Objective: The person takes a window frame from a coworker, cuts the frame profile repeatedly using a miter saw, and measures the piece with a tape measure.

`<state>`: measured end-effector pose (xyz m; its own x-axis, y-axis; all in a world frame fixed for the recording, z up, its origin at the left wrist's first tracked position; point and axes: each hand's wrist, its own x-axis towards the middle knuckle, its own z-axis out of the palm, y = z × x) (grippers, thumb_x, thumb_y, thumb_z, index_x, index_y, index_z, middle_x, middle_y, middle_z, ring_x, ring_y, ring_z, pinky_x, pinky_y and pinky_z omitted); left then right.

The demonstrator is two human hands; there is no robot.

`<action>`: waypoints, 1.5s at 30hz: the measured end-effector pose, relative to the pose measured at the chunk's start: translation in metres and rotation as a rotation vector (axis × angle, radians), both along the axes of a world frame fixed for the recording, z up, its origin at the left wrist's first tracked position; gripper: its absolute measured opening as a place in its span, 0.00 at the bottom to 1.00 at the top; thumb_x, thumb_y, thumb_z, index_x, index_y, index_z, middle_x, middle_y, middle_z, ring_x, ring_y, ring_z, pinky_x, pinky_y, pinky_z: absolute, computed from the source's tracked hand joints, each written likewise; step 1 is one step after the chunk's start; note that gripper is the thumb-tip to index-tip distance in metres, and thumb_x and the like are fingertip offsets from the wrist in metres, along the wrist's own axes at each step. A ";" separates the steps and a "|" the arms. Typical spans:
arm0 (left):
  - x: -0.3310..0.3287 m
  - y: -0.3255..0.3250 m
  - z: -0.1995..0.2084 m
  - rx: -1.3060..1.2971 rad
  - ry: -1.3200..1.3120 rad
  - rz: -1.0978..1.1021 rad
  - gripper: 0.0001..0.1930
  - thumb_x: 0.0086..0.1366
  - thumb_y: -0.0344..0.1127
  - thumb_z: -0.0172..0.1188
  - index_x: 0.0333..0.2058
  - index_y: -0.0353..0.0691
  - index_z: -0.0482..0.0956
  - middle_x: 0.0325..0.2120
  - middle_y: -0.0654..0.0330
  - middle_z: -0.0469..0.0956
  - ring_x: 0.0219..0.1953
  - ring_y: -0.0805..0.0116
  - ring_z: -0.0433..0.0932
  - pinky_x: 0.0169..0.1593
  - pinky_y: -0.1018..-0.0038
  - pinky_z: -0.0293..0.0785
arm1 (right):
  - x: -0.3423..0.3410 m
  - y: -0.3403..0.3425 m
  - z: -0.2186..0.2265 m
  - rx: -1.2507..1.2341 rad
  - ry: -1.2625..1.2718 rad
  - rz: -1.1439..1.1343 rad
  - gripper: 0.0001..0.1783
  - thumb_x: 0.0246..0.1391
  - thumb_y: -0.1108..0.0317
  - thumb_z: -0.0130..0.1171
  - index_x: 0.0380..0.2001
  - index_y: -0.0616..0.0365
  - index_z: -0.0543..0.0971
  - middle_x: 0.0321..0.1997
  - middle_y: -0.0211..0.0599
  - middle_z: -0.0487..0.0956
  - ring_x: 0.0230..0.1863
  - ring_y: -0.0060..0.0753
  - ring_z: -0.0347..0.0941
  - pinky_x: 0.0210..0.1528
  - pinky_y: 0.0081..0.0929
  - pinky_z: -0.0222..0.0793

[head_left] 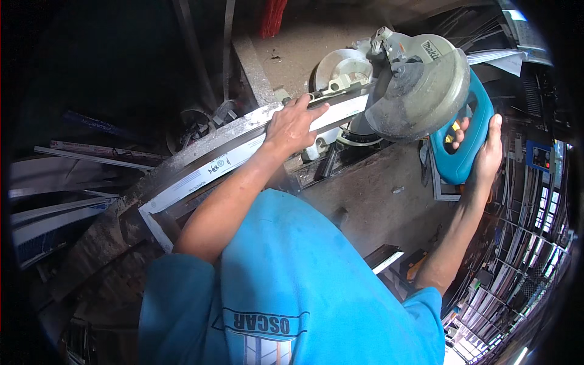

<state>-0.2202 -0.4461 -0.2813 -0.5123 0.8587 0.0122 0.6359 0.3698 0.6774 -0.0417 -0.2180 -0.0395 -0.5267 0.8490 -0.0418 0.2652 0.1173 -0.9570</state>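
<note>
My left hand (294,128) lies over a long profile strip (234,157) with white film on its face, gripping it close to the saw's fence. One finger stretches along the strip toward the blade. My right hand (488,146) is wrapped around the teal D-shaped handle (456,159) of a miter saw (435,52). A scuffed, clear blade guard (413,97) covers the blade, hiding its lower edge. The strip's right end reaches the guard. Behind the fence sits a round pale part (340,66) of the saw.
A dusty long rail (204,143) runs behind the strip. Loose profile lengths (67,210) are stacked at the left. Racks of long bars (505,274) fill the lower right. A short profile piece (387,260) lies below the saw. Something red (272,17) hangs at the top.
</note>
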 end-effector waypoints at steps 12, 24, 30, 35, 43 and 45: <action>-0.002 0.001 -0.004 0.021 0.027 0.003 0.35 0.54 0.34 0.70 0.63 0.59 0.78 0.46 0.53 0.74 0.51 0.46 0.79 0.54 0.54 0.79 | 0.017 -0.027 -0.047 0.000 0.033 0.016 0.39 0.75 0.36 0.33 0.37 0.64 0.77 0.24 0.39 0.78 0.22 0.27 0.72 0.28 0.23 0.73; -0.001 0.001 -0.005 0.041 0.066 0.006 0.34 0.54 0.35 0.70 0.63 0.59 0.79 0.43 0.52 0.72 0.49 0.46 0.79 0.52 0.53 0.79 | 0.031 -0.070 -0.149 0.154 0.285 -0.052 0.28 0.77 0.44 0.37 0.42 0.61 0.70 0.32 0.38 0.77 0.24 0.25 0.74 0.25 0.23 0.73; 0.001 0.001 -0.003 0.053 0.066 0.004 0.34 0.54 0.35 0.70 0.62 0.59 0.79 0.43 0.52 0.72 0.48 0.46 0.80 0.51 0.53 0.79 | 0.037 -0.078 -0.185 0.214 0.364 -0.076 0.27 0.76 0.44 0.38 0.44 0.60 0.70 0.32 0.37 0.76 0.25 0.24 0.73 0.26 0.23 0.71; 0.000 0.002 -0.005 0.060 0.065 0.003 0.34 0.53 0.35 0.70 0.62 0.58 0.79 0.43 0.52 0.73 0.48 0.46 0.80 0.51 0.54 0.79 | 0.036 -0.062 -0.154 0.112 0.332 -0.051 0.27 0.77 0.43 0.36 0.44 0.59 0.69 0.31 0.37 0.75 0.25 0.25 0.73 0.26 0.24 0.72; -0.001 0.005 -0.008 0.105 0.093 0.040 0.36 0.50 0.37 0.72 0.62 0.58 0.78 0.42 0.52 0.74 0.45 0.45 0.81 0.48 0.54 0.80 | -0.003 0.038 0.031 -0.222 -0.001 0.126 0.38 0.69 0.33 0.46 0.35 0.63 0.80 0.26 0.39 0.81 0.23 0.33 0.77 0.30 0.30 0.78; -0.001 0.003 -0.006 0.101 0.021 0.059 0.38 0.48 0.38 0.74 0.63 0.58 0.77 0.42 0.52 0.73 0.45 0.45 0.81 0.48 0.53 0.79 | -0.010 0.058 0.043 -0.260 0.076 0.213 0.36 0.71 0.37 0.47 0.38 0.66 0.81 0.30 0.41 0.83 0.27 0.34 0.81 0.33 0.31 0.82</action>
